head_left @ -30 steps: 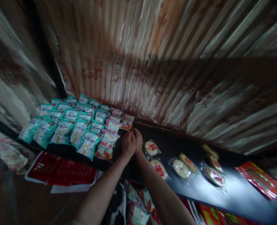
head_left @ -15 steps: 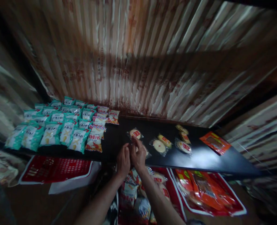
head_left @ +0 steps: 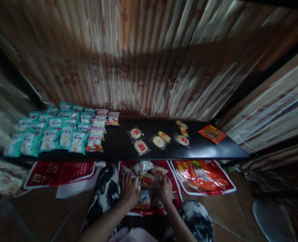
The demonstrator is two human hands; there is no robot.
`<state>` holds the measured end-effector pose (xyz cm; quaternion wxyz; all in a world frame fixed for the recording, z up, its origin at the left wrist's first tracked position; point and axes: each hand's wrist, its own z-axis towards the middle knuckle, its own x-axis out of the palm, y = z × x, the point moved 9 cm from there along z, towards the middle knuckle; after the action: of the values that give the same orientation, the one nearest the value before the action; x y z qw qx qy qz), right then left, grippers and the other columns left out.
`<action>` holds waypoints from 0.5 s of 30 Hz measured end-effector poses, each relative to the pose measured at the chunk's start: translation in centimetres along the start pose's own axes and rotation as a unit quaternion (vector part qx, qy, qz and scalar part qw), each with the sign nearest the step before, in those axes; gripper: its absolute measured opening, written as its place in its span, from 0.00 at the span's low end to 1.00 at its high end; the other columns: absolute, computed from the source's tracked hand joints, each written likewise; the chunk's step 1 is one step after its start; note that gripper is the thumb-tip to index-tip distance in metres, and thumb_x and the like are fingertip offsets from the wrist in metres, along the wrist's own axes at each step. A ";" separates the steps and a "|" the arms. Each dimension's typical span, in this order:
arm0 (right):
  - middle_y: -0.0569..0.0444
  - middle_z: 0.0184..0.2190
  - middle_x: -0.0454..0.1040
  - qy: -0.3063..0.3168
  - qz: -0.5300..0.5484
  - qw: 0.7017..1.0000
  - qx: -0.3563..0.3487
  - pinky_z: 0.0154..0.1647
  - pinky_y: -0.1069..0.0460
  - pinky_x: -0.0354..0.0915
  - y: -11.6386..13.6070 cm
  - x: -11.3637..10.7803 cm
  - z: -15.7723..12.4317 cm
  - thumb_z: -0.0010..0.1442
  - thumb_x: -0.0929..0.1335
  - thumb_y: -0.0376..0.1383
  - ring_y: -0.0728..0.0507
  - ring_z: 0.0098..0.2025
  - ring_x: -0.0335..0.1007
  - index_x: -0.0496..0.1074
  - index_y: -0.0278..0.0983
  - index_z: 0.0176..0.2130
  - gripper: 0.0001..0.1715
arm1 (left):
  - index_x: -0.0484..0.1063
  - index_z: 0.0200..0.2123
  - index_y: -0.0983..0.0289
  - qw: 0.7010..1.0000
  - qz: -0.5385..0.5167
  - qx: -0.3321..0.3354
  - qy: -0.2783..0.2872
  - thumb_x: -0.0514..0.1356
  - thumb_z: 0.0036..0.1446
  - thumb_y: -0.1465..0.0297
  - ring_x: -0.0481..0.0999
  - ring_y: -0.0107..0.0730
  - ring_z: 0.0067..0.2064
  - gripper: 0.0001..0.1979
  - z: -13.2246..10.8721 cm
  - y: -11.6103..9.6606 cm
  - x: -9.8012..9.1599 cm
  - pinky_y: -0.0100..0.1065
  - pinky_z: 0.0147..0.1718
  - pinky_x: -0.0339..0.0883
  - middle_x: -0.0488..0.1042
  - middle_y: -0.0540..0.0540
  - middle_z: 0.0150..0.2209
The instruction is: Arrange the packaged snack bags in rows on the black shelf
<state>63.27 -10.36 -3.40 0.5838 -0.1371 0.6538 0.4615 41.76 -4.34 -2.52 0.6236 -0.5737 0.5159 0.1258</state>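
Note:
Both of my hands are down in the red basket (head_left: 177, 205) between my knees, among wrapped snacks. My left hand (head_left: 130, 190) lies over the packets on the left side, fingers stretched and slightly apart. On the right, my right hand (head_left: 165, 189) has its fingers curled down at the packets; what they pinch is too dim to make out. Beside it is a wrapped round cracker (head_left: 148, 180) with a red label. Up on the black shelf, two more wrapped round crackers, a back one (head_left: 135, 133) and a front one (head_left: 140, 147), lie flat.
Teal snack bags (head_left: 50, 138) stand in rows on the shelf's left, beside red-and-white snack bags (head_left: 95, 141). Further right lie another round cracker (head_left: 159, 141), small yellow packets (head_left: 164, 136) and an orange packet (head_left: 212, 133). Beneath are an orange-filled basket (head_left: 224, 192) and a red basket (head_left: 60, 173).
My hands have left the shelf and moved down into the middle basket, farther apart. The front round cracker they were handling now lies on the shelf. The view has shifted.

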 end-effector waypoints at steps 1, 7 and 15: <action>0.40 0.51 0.68 0.027 -0.028 0.999 0.006 0.52 0.45 0.62 -0.5 0.9 -0.6 0.55 0.59 0.34 0.37 0.53 0.64 0.69 0.32 0.51 0.25 | 0.65 0.58 0.61 1.000 0.007 -0.011 -0.005 0.54 0.51 0.71 0.39 0.45 0.69 0.28 0.0 0.3 -0.2 0.50 0.66 0.30 0.49 0.55 0.68; 0.40 0.58 0.63 0.106 -0.173 0.979 -0.010 0.58 0.44 0.54 -0.1 3.2 -2.8 0.59 0.58 0.31 0.35 0.58 0.59 0.64 0.31 0.57 0.28 | 0.62 0.59 0.59 0.998 0.031 -0.051 -0.019 0.56 0.47 0.75 0.31 0.45 0.69 0.33 -0.2 1.5 -0.6 0.45 0.66 0.36 0.41 0.51 0.69; 0.42 0.62 0.60 0.174 -0.199 0.964 -0.007 0.59 0.40 0.51 1.5 5.0 -4.3 0.61 0.56 0.35 0.34 0.61 0.56 0.59 0.36 0.62 0.30 | 0.64 0.57 0.60 0.995 0.058 -0.076 -0.023 0.56 0.44 0.80 0.33 0.45 0.69 0.33 0.9 4.2 -2.2 0.40 0.67 0.35 0.44 0.50 0.69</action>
<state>58.04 -11.06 -7.69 0.5405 -0.3468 0.7014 0.3094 38.06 -1.34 -3.42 0.5811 -0.5859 0.5230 0.2136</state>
